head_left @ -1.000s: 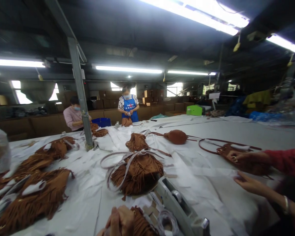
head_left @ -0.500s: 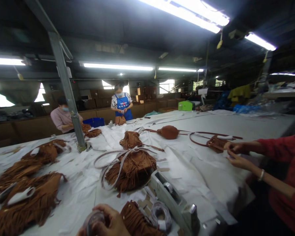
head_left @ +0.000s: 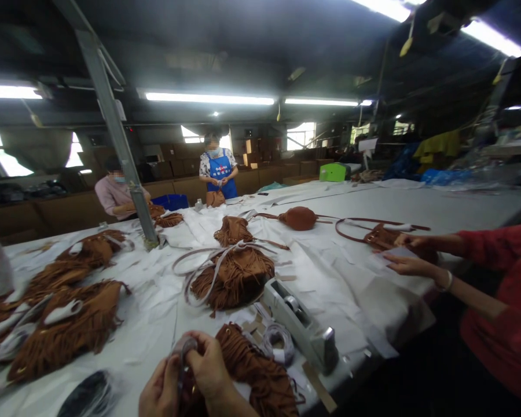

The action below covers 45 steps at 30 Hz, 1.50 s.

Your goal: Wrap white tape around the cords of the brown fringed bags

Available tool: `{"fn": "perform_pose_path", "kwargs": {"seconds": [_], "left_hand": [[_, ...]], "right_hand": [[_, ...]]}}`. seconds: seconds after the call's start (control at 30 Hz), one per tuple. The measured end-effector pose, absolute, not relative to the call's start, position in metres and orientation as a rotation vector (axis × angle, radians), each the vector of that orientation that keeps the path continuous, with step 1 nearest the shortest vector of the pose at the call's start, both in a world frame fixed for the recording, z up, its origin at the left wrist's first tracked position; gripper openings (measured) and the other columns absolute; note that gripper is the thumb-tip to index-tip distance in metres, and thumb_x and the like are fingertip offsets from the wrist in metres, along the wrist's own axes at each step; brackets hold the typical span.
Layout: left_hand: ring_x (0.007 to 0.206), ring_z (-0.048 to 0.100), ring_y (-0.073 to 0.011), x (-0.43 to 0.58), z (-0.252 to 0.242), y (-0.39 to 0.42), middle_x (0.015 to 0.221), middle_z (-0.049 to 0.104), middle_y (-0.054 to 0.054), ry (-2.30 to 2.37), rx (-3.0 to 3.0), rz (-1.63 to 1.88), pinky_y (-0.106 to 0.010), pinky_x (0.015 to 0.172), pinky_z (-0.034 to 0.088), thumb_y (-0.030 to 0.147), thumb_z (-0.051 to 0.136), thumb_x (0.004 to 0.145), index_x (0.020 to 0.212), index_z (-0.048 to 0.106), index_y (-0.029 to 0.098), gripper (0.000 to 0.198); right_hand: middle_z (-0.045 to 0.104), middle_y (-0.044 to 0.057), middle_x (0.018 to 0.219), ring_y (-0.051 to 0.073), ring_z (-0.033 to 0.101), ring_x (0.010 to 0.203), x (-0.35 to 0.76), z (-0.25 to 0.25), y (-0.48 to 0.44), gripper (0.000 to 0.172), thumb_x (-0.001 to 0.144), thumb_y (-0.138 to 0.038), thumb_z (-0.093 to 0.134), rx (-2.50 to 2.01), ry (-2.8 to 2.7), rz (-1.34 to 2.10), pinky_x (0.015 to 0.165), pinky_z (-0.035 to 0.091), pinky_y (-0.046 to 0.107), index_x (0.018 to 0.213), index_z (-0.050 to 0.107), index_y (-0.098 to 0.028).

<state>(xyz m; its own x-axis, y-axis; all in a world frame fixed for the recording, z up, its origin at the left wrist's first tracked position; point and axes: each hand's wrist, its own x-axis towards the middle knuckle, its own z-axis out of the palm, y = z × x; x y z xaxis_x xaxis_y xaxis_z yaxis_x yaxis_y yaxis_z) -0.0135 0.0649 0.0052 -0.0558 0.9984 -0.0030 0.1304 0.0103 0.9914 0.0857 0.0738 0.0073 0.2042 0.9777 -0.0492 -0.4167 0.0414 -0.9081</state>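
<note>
At the bottom of the view, my left hand (head_left: 160, 389) and my right hand (head_left: 207, 365) are closed together around a small greyish piece I cannot make out (head_left: 183, 348). Right beside my right hand lies a brown fringed suede bag (head_left: 254, 370). A grey tape dispenser (head_left: 299, 324) stands just to the right of it, with a coil of grey strap (head_left: 279, 341) between them.
More fringed bags lie on the white-covered table (head_left: 338, 272): a pile (head_left: 61, 324) at left, one with straps (head_left: 232, 275) in the middle. A person in red (head_left: 499, 289) handles a bag at right. A steel post (head_left: 113, 133) rises at left; two people stand beyond it.
The view has tipped down. My left hand has come into view and joined my right hand on the small piece. The person in red has laid both hands on white paper.
</note>
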Motion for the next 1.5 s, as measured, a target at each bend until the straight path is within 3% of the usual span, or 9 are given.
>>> {"fn": "perform_pose_path", "kwargs": {"seconds": [0.17, 0.5, 0.73, 0.87, 0.93, 1.07, 1.27, 1.4, 1.5], "left_hand": [[0.074, 0.067, -0.0268, -0.020, -0.008, 0.066, 0.074, 0.073, -0.005, 1.501, 1.355, 1.173, -0.029, 0.061, 0.052, 0.068, 0.054, 0.069, 0.086, 0.068, 0.018, 0.055], [0.105, 0.061, -0.0298, -0.019, -0.017, 0.065, 0.103, 0.072, -0.007, 1.619, 1.513, 1.221, -0.033, 0.084, 0.048, 0.059, 0.047, 0.076, 0.101, 0.065, 0.020, 0.050], [0.060, 0.061, -0.0191, -0.021, -0.004, 0.058, 0.062, 0.065, 0.002, 1.525, 1.464, 1.195, -0.024, 0.054, 0.046, 0.062, 0.052, 0.076, 0.084, 0.061, 0.021, 0.042], [0.047, 0.052, -0.0148, -0.024, 0.002, 0.060, 0.053, 0.056, 0.005, 1.301, 1.426, 1.125, -0.021, 0.043, 0.042, 0.063, 0.059, 0.072, 0.078, 0.060, 0.021, 0.043], [0.052, 0.056, -0.0168, -0.026, 0.001, 0.066, 0.056, 0.060, 0.003, 1.165, 1.447, 1.071, -0.021, 0.048, 0.048, 0.060, 0.065, 0.069, 0.081, 0.064, 0.020, 0.042], [0.076, 0.066, -0.0238, -0.033, -0.007, 0.083, 0.076, 0.072, -0.002, 1.022, 1.524, 0.945, -0.026, 0.075, 0.055, 0.058, 0.070, 0.066, 0.080, 0.070, 0.019, 0.041], [0.096, 0.065, -0.0292, -0.029, -0.011, 0.090, 0.095, 0.074, -0.006, 1.049, 1.519, 0.862, -0.036, 0.096, 0.048, 0.065, 0.067, 0.064, 0.086, 0.072, 0.018, 0.053], [0.103, 0.062, -0.0326, -0.020, -0.009, 0.085, 0.100, 0.073, -0.008, 1.088, 1.522, 0.836, -0.045, 0.100, 0.044, 0.073, 0.061, 0.062, 0.087, 0.072, 0.018, 0.061], [0.108, 0.059, -0.0356, -0.020, -0.009, 0.079, 0.095, 0.073, -0.008, 1.181, 1.520, 0.926, -0.047, 0.096, 0.048, 0.067, 0.065, 0.063, 0.085, 0.072, 0.021, 0.052]], "right_hand": [[0.068, 0.006, 0.083, 0.020, 0.063, 0.079, 0.080, 0.005, 0.068, 0.029, 0.069, -0.030, 0.068, -1.071, -0.857, 1.033, 0.068, 0.052, 0.027, 0.094, 0.069, -0.015], [0.070, 0.009, 0.090, 0.021, 0.066, 0.082, 0.078, 0.001, 0.065, 0.037, 0.068, -0.013, 0.061, -1.127, -0.867, 0.969, 0.073, 0.053, 0.029, 0.105, 0.066, -0.012], [0.071, 0.006, 0.095, 0.019, 0.066, 0.086, 0.089, 0.005, 0.051, 0.036, 0.075, -0.013, 0.056, -1.143, -1.083, 0.883, 0.078, 0.052, 0.029, 0.109, 0.065, -0.018], [0.066, 0.008, 0.102, 0.019, 0.061, 0.093, 0.109, 0.017, 0.051, 0.031, 0.083, -0.025, 0.052, -1.213, -1.295, 0.510, 0.083, 0.048, 0.030, 0.112, 0.062, -0.018], [0.066, 0.007, 0.089, 0.018, 0.060, 0.086, 0.115, 0.022, 0.058, 0.025, 0.088, -0.033, 0.047, -1.216, -1.478, 0.295, 0.080, 0.046, 0.028, 0.092, 0.065, -0.017], [0.055, 0.001, 0.057, 0.013, 0.052, 0.059, 0.112, 0.021, 0.075, 0.040, 0.091, -0.036, 0.036, -1.209, -1.752, 0.047, 0.063, 0.042, 0.024, 0.058, 0.050, -0.019], [0.049, 0.001, 0.050, 0.011, 0.047, 0.051, 0.103, 0.001, 0.082, 0.042, 0.090, -0.026, 0.025, -1.214, -1.530, -0.021, 0.060, 0.038, 0.025, 0.055, 0.048, -0.019], [0.051, 0.004, 0.052, 0.014, 0.049, 0.054, 0.107, -0.005, 0.078, 0.051, 0.093, -0.036, 0.023, -1.257, -1.478, 0.025, 0.060, 0.039, 0.026, 0.057, 0.055, -0.019], [0.056, 0.006, 0.057, 0.016, 0.052, 0.058, 0.113, -0.005, 0.075, 0.051, 0.093, -0.045, 0.029, -1.320, -1.461, 0.126, 0.063, 0.042, 0.028, 0.066, 0.063, -0.019]]}}
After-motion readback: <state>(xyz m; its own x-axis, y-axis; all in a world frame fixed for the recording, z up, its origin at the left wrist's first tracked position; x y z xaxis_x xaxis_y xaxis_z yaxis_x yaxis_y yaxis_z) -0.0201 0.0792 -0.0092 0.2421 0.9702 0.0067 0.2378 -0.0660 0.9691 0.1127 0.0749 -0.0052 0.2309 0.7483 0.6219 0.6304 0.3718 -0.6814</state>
